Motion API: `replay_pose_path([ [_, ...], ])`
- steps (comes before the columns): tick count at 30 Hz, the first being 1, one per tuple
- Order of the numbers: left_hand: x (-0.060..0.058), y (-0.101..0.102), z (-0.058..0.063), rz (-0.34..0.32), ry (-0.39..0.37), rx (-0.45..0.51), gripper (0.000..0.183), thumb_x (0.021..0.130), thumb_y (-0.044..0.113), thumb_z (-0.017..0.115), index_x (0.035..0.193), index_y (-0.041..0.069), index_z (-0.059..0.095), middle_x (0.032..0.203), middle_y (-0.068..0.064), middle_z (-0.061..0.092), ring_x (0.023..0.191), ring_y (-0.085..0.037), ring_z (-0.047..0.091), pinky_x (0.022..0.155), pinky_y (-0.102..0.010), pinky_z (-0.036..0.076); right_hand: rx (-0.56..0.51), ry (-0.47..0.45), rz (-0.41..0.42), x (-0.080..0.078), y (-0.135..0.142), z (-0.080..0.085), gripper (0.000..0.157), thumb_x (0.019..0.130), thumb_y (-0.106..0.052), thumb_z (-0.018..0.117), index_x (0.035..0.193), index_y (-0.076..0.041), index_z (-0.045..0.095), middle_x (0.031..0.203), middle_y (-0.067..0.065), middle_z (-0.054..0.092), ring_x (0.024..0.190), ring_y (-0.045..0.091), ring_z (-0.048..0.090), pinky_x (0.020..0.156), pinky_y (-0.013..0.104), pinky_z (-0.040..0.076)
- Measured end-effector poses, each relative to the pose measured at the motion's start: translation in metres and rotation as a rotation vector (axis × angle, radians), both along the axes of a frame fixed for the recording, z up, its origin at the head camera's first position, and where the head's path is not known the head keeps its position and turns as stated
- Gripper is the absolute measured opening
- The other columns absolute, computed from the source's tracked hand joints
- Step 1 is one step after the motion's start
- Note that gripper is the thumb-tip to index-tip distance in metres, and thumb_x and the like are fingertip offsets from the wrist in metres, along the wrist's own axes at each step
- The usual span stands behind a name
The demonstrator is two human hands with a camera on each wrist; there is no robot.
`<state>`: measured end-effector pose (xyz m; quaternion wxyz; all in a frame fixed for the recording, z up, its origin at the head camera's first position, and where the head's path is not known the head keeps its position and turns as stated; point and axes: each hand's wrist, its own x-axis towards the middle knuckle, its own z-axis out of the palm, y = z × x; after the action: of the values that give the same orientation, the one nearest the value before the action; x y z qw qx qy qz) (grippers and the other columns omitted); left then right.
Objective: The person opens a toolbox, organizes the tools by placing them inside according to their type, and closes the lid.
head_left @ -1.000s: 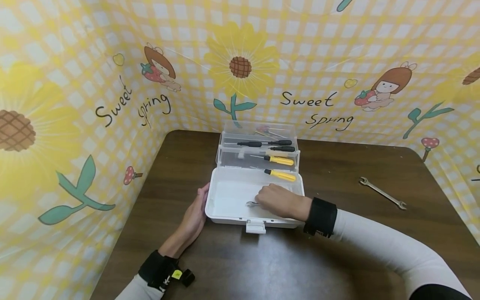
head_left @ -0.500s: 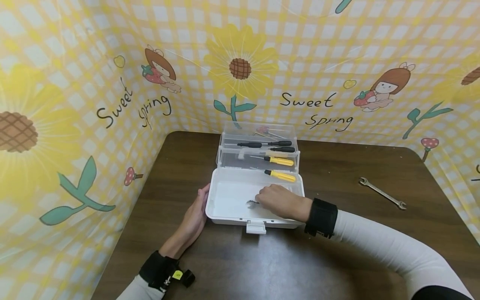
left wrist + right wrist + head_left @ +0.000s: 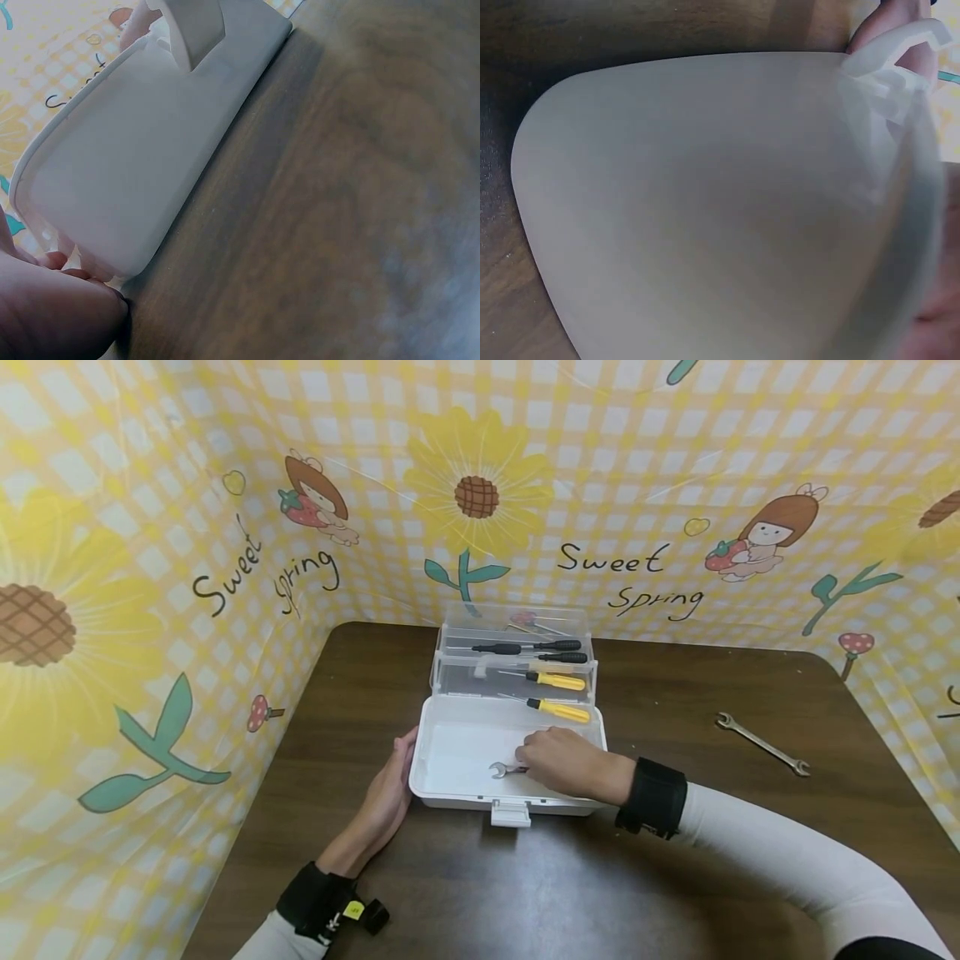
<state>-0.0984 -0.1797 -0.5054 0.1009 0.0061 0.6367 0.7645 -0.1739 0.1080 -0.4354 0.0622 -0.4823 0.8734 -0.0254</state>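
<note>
A white toolbox (image 3: 450, 747) stands with its lid raised and its bottom compartment facing up. My right hand (image 3: 573, 766) reaches into that compartment with curled fingers and holds a small wrench (image 3: 498, 770). Only the wrench's open-ended head shows, pointing left near the box floor; the rest is hidden under the hand. My left hand (image 3: 386, 793) lies along the box's left side, its fingers extended against the wall. In the left wrist view, the thumb side of the left hand (image 3: 56, 311) is at the box's corner. The right wrist view mostly shows the box's outer wall (image 3: 690, 187).
Clear trays behind the compartment hold yellow-handled screwdrivers (image 3: 558, 710) and black-handled screwdrivers (image 3: 562, 657). A double-ended wrench (image 3: 761, 745) lies on the brown table (image 3: 675, 693) to the right. A white latch (image 3: 511, 814) sticks out in front. A patterned cloth (image 3: 375, 585) stands behind.
My right hand has shifted slightly to the right, and more of the wrench's head shows, lying lower and flatter. My left hand and the toolbox stay in place.
</note>
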Motion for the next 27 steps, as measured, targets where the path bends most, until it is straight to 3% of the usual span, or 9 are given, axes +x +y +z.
replay_pose_path([
  [11, -0.001, 0.000, 0.000, -0.008, -0.020, -0.016, 0.082, 0.110, 0.065, 0.015, 0.171, 0.010, 0.008, 0.177, -0.007, 0.009, 0.163, -0.018, 0.006, 0.132, -0.043, 0.009, -0.047, -0.014, -0.028, 0.008, 0.014, 0.021, 0.021, 0.096, -0.016, 0.079, 0.114, -0.006, 0.080, 0.096, 0.006, 0.079, 0.074, 0.012, 0.065, 0.067, 0.028, 0.055],
  [21, -0.001, 0.000, 0.000, -0.013, -0.024, -0.024, 0.083, 0.110, 0.066, 0.017, 0.171, 0.010, 0.007, 0.178, -0.006, 0.007, 0.163, -0.017, 0.005, 0.132, -0.043, 0.009, -0.229, 0.102, -0.050, 0.012, 0.051, 0.038, 0.004, 0.097, -0.016, 0.078, 0.096, -0.013, 0.079, 0.085, -0.004, 0.075, 0.062, 0.004, 0.056, 0.054, 0.021, 0.045],
  [27, -0.002, 0.000, 0.000, -0.007, -0.027, -0.031, 0.083, 0.110, 0.066, 0.017, 0.171, 0.011, 0.007, 0.178, -0.004, 0.006, 0.163, -0.016, 0.005, 0.132, -0.043, 0.008, -0.245, 0.146, -0.108, 0.011, 0.078, 0.051, 0.006, 0.095, -0.015, 0.081, 0.099, -0.011, 0.081, 0.087, -0.001, 0.077, 0.061, 0.004, 0.059, 0.053, 0.022, 0.048],
])
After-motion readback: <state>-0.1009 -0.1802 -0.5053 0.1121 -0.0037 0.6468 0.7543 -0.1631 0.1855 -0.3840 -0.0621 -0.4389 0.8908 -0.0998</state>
